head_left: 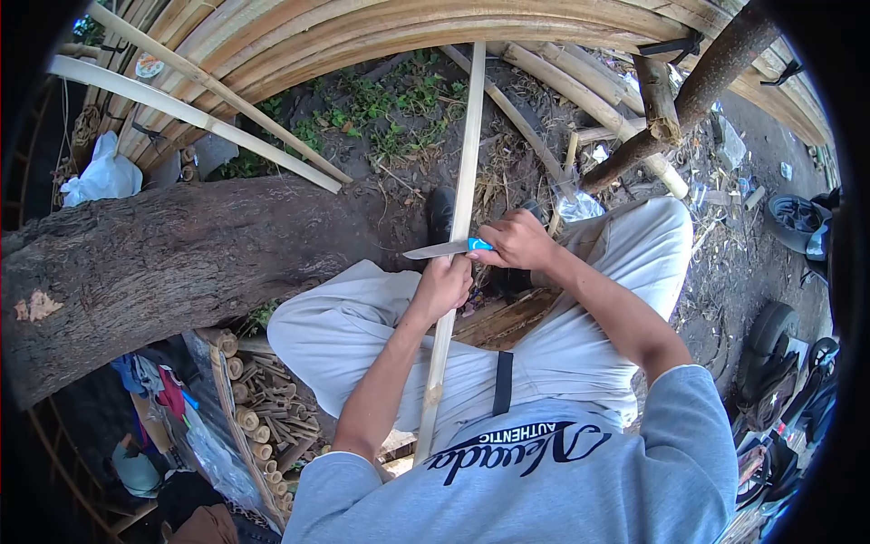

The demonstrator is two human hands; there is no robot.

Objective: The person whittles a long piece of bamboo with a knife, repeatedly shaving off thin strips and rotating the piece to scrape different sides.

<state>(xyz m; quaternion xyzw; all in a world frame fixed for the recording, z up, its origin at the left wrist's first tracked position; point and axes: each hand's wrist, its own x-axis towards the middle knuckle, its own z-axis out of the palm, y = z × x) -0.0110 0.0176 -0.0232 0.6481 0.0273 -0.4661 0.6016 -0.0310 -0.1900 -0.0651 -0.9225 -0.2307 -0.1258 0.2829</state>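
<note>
A long pale bamboo strip (468, 154) runs from near my waist, between my knees, out to the stacked wood ahead. My left hand (441, 288) is closed around the strip at about its middle. My right hand (518, 241) grips the blue handle of a knife (437, 250). The knife's blade lies across the strip just beyond my left hand and points left. Some of the fingers on the far side of the strip are hidden.
A thick tree trunk (190, 245) lies on my left. Long bamboo slats (381, 56) are stacked ahead, and a branch (698, 91) slants at the upper right. Cut bamboo pieces (272, 394) fill a space at lower left. A motorbike (770, 363) stands at right.
</note>
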